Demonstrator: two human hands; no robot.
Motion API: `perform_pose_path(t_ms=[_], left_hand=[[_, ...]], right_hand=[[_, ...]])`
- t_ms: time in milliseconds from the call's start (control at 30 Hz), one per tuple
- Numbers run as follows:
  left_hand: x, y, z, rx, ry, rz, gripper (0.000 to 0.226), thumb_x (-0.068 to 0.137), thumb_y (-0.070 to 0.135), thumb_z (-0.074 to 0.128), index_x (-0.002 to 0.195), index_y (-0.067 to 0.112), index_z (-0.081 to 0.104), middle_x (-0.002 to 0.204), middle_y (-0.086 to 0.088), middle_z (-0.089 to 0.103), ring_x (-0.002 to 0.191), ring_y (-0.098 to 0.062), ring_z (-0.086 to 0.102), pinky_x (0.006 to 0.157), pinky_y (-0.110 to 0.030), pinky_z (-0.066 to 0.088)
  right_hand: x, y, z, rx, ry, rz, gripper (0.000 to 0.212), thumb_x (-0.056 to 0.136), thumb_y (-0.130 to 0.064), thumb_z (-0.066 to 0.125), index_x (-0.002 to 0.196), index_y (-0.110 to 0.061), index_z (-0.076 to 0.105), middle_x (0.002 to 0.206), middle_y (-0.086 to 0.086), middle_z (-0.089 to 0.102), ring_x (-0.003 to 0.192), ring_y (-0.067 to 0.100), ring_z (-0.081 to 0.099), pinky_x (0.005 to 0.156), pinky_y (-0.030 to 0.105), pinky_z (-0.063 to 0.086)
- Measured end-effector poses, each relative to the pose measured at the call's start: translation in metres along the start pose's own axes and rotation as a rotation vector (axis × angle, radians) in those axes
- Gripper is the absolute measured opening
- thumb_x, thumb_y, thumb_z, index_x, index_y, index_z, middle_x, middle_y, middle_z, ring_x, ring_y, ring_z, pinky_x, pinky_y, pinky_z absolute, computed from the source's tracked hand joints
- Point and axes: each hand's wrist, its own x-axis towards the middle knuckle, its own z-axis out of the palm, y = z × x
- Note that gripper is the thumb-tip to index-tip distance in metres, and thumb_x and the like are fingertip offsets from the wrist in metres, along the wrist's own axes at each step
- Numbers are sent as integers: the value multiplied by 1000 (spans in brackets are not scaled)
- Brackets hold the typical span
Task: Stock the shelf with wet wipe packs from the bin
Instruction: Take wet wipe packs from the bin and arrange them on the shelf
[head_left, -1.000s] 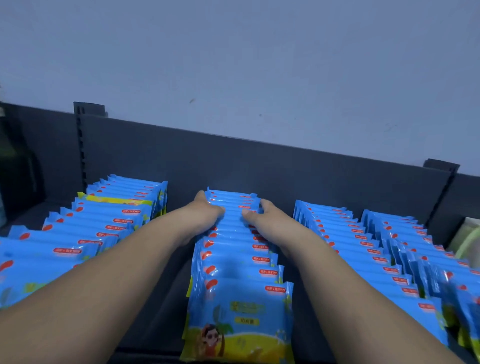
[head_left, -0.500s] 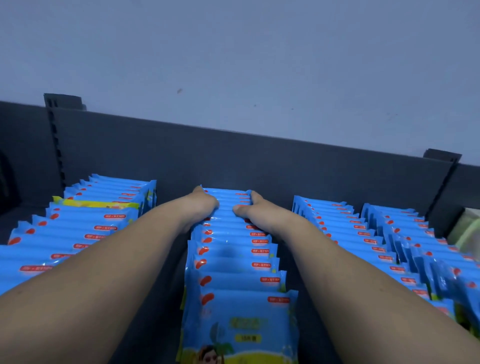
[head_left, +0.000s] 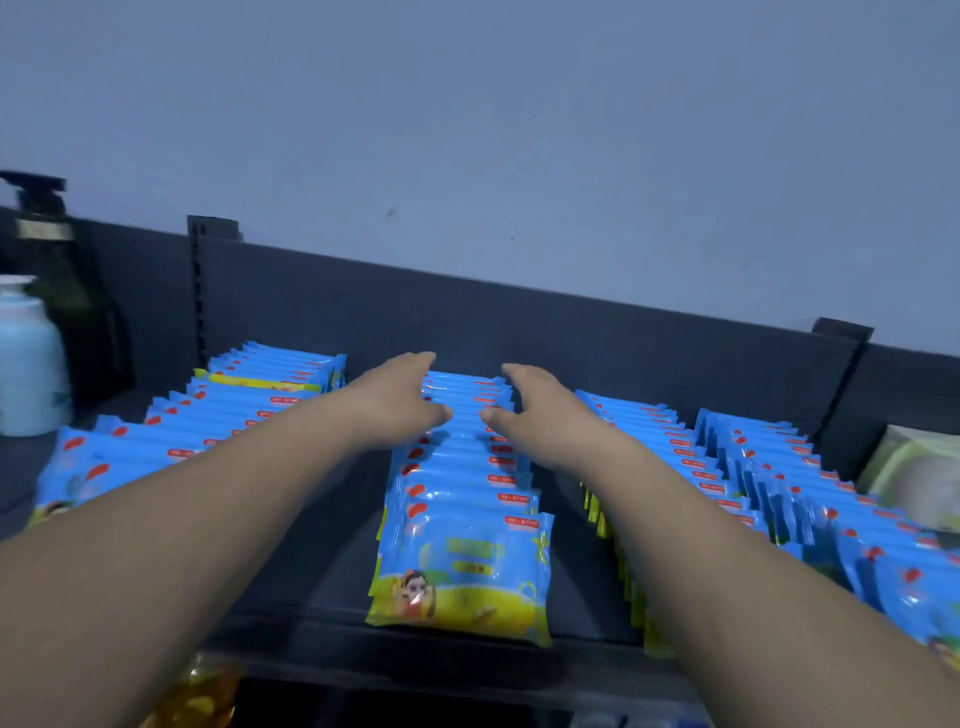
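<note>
Pale blue-grey wall (head_left: 519, 130) fills the upper half of the head view, and beneath it a dark shelf (head_left: 332, 551) with an upright back panel (head_left: 571, 338) runs from nine to three o'clock. Wet wipe packs (head_left: 457, 514) stand on it in rows that run front to back, each blue pack leaning on the next. The middle row (head_left: 462, 467) sits at the centre of the view, and its front pack (head_left: 462, 571), at about six o'clock, shows a yellow lower half and a printed figure. The left row (head_left: 208, 431) lies toward nine o'clock, with one yellow-edged pack (head_left: 254, 383) near its far end; the right row (head_left: 670, 452) and the far right row (head_left: 774, 462) lie toward three o'clock. Both bare forearms reach in from seven and five o'clock. The left hand (head_left: 395, 402) and the right hand (head_left: 540, 410) are over the far end of the middle row, one at each side, fingers (head_left: 413, 362) straight and apart, thumbs pointing at each other, holding nothing; whether they touch the packs cannot be told. At nine o'clock a pale blue bottle (head_left: 28, 364) stands in front of a dark pump bottle (head_left: 52, 249), both blurred. A pale green package (head_left: 914, 478) sits at three o'clock, and something yellow (head_left: 202, 696) shows below the shelf at seven o'clock.
</note>
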Motion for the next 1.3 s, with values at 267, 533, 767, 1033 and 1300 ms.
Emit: perform_pose_path(t_ms=[267,533,767,1033,1300], left_hand=[[-97,24,-23,139,128,68,60,89,28,61,142,14,37,149,-3,36,137,-18,33,106,-26,28],[-159,0,-44,203,189,-18,75,90,34,61,151,21,21,159,4,18,145,-13,18,113,-28,19],[-180,-40,-69,211,207,-84,79,87,38,63,151,18,21,157,0,22,143,-17,24,115,-32,24],[-171,-100,-89,161,166,-116,68,89,32,62,147,17,30,148,-1,35,134,-19,36,107,-30,32],[-145,-156,-88,207,-38,-78,103,72,41,79,152,19,18,158,-1,13,142,-15,23,109,-24,24]], right_hand=[[-75,-19,-17,-99,41,-108,62,94,-33,55,149,-20,28,152,0,29,139,24,32,112,39,31],[-128,-57,-3,-25,-7,-232,60,98,-30,49,151,-19,23,160,0,18,145,19,21,114,31,22],[-138,-97,20,-8,-40,-287,62,98,-35,50,152,-21,22,161,0,13,147,17,17,117,32,17],[-115,-145,59,50,-98,-274,57,96,-34,54,147,-23,30,153,-1,30,138,19,34,107,31,31],[-80,-184,103,31,-86,-145,69,84,-40,69,143,-23,37,137,0,39,120,18,48,86,25,36]])
